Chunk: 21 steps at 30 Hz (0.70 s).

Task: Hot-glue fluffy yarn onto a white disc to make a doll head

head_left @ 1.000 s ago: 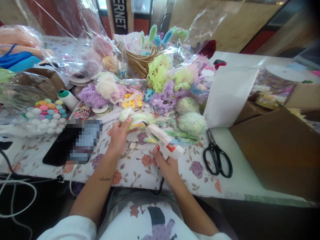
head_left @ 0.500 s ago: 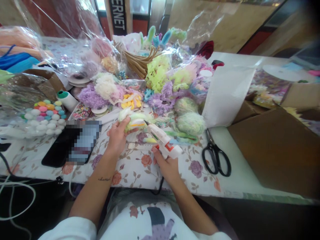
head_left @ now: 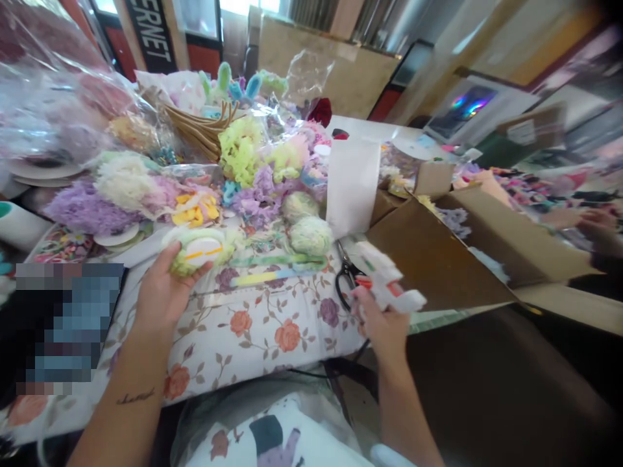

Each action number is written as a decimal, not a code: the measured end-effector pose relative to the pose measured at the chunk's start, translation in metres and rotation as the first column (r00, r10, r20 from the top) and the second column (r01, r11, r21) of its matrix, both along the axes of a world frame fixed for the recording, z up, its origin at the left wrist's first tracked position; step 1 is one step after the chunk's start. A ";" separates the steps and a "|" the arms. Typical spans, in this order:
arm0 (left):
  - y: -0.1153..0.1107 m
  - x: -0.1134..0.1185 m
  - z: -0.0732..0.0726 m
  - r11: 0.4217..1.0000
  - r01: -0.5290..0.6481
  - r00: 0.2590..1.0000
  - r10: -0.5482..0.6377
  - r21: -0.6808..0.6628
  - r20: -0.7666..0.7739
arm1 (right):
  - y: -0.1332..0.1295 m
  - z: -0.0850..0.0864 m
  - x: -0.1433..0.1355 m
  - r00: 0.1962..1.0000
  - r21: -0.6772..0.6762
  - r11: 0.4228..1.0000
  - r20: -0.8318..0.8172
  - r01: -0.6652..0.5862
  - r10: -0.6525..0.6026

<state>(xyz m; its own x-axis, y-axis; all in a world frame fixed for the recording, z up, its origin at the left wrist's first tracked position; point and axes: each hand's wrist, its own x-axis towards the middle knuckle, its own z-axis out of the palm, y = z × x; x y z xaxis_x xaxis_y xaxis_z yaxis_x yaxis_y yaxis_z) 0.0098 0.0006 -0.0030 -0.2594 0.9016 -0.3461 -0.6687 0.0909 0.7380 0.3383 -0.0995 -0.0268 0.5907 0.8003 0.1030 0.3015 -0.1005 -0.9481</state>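
My left hand (head_left: 163, 288) grips the edge of a fluffy pale green piece (head_left: 182, 263), whose white round face shows two orange strips. In my right hand (head_left: 382, 324) is a white hot glue gun (head_left: 387, 275), blurred by motion and held apart from the fluffy piece. Its nozzle cannot be made out clearly. Black-handled scissors (head_left: 343, 285) lie just left of the glue gun and are partly hidden. Between my hands, a fuzzy green strip (head_left: 272, 261) and a yellow and blue one (head_left: 257, 279) rest on the floral cloth (head_left: 263, 318).
Fluffy yarn balls (head_left: 311, 235), purple trim (head_left: 80, 207) and tan stems (head_left: 195, 130) crowd the back. A phone with a blurred-out screen (head_left: 80, 324) lies at the left. An open cardboard box (head_left: 418, 253) stands right, and another person's hand (head_left: 596, 224) shows at the far right.
My right hand has carried the glue gun rightward, away from the fluffy piece, to in front of the scissors. The fluffy piece now shows its white face upward. The view has swung right.
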 end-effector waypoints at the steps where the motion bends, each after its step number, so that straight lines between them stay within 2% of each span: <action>1: 0.000 0.000 0.001 1.000 0.002 1.000 -0.002 -0.003 0.011 | 0.002 0.001 0.023 0.996 -0.025 0.998 0.058 0.065 -0.064; 2: -0.001 0.001 0.001 1.000 0.005 1.000 -0.005 -0.004 0.021 | 0.005 0.001 0.046 0.987 -0.053 0.991 0.114 0.122 -0.115; 4: -0.002 0.001 0.002 1.000 0.008 0.999 -0.008 0.001 0.042 | 0.013 -0.002 0.084 0.958 -0.161 0.973 0.264 0.163 -0.117; 5: -0.002 0.002 0.002 1.000 0.009 0.999 -0.009 0.002 0.052 | 0.019 -0.004 0.097 0.932 -0.211 0.954 0.339 0.211 -0.130; 7: -0.002 0.002 0.003 1.000 0.002 0.998 -0.002 -0.001 0.064 | 0.031 -0.008 0.113 0.902 -0.327 0.917 0.426 0.229 -0.073; 9: -0.002 0.003 0.003 1.000 -0.001 0.998 0.001 -0.006 0.068 | 0.042 -0.011 0.117 0.899 -0.379 0.902 0.437 0.207 -0.023; 12: -0.001 0.003 0.004 1.000 -0.007 0.997 0.009 -0.024 0.078 | 0.050 -0.013 0.109 0.901 -0.380 0.907 0.434 0.185 -0.001; 14: 0.000 0.002 0.004 0.999 -0.007 0.997 0.010 -0.038 0.081 | 0.045 -0.011 0.102 0.861 -0.391 0.896 0.509 0.210 0.020; 15: 0.000 0.002 0.004 0.999 -0.001 0.997 0.004 -0.041 0.078 | 0.039 -0.009 0.098 0.815 -0.387 0.889 0.579 0.245 0.027; 17: 0.000 0.002 0.003 0.999 0.014 0.998 -0.012 -0.033 0.069 | 0.024 0.001 0.086 0.668 -0.310 0.884 0.745 0.349 -0.003; 19: 0.000 0.002 0.004 0.999 0.017 0.998 -0.015 -0.028 0.065 | 0.010 0.017 0.067 0.500 -0.084 0.890 0.849 0.449 -0.172; 20: -0.001 0.003 0.004 0.999 0.012 0.998 -0.010 -0.032 0.066 | 0.004 0.027 0.054 0.468 0.029 0.902 0.848 0.430 -0.250; 21: -0.001 0.004 0.004 0.999 0.010 0.998 -0.007 -0.039 0.068 | -0.001 0.036 0.041 0.493 0.146 0.919 0.807 0.365 -0.324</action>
